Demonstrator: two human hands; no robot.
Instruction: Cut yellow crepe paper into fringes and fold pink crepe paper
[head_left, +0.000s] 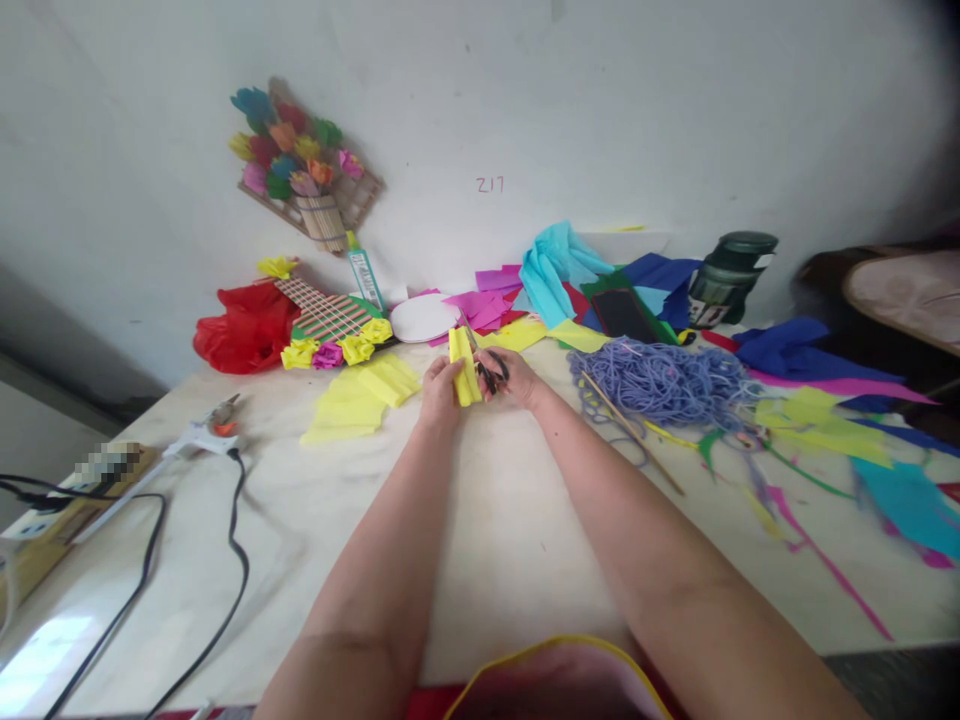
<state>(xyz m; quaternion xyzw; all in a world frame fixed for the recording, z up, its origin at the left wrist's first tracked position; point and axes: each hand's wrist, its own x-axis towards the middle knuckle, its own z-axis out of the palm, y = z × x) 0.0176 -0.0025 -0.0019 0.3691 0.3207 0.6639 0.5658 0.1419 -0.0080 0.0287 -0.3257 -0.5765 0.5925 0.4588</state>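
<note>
My left hand [441, 390] is closed round a folded strip of yellow crepe paper [463, 365], held upright over the middle of the table. My right hand [511, 378] grips black-handled scissors [489, 374], whose blades meet the yellow strip from the right. Both hands are close together, a little above the table top. More folded yellow paper [360, 400] lies flat just left of my left hand.
A pile of blue-purple yarn [660, 380] with a thin wooden stick [630, 430] lies to the right, among coloured paper scraps. A glue gun [202, 435] with black cables sits at the left. Paper flowers [337, 350], a red bag [244, 325] and a dark jar [727, 275] stand at the back.
</note>
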